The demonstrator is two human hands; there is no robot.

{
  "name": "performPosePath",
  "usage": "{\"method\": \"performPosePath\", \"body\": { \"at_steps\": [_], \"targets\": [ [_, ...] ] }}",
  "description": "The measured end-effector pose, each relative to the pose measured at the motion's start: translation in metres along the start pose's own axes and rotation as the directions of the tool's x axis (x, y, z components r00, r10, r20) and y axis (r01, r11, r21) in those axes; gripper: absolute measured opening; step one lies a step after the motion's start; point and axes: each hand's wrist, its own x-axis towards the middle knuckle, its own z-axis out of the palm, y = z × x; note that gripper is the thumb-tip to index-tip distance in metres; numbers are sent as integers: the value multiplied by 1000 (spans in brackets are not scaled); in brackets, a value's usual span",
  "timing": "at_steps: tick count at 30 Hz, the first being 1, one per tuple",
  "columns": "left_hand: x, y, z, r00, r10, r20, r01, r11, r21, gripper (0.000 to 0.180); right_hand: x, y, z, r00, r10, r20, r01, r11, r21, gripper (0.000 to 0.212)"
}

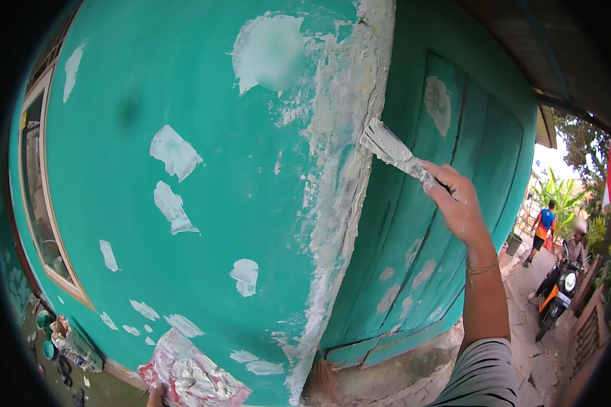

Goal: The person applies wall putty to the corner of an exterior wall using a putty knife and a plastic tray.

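My right hand (457, 202) is closed round the handle of a putty knife (394, 150) smeared with white filler. The blade's tip touches, or nearly touches, the rough filler-coated corner (343, 152) of a green wall (217, 122). Low on the left, my left hand (155, 396) shows only its thumb, pressed on the edge of an opened plastic bag (193, 376) with wet white filler spread over it; the other fingers are hidden. White filler patches (175, 152) dot the wall.
Right of the corner are green wooden panels (414, 224). A broom (322, 376) leans at the corner's foot. A framed window (44, 190) and a filler sack (75, 346) are at left. Along the right-hand path are a motorbike (560, 292) with a person and another person (544, 227) walking.
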Motion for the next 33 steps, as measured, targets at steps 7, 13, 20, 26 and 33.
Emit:
{"method": "performPosePath", "body": {
  "at_steps": [7, 13, 20, 26, 33],
  "targets": [
    [1, 44, 5, 940, -82, -331, 124, 987, 106, 47, -30, -18, 3, 993, -47, 109, 44, 999, 31, 30],
    [-17, 38, 42, 914, -89, -396, 114, 993, 40, 47, -38, 27, 15, 939, -25, 344, -4, 997, 83, 29],
    [-29, 0, 48, 929, 10, -370, -12, 1000, -3, 45, 2, 71, 21, 930, -76, 360, 28, 990, 136, 30],
    [-35, -37, 68, 905, 132, -404, -133, 991, 26, 45, 42, 93, 18, 937, -133, 324, 68, 977, 203, 32],
    [-40, -73, 93, 855, 222, -469, -201, 975, 94, 49, 62, 107, 15, 959, -199, 204, 43, 807, 589, 31]
  ]
}}
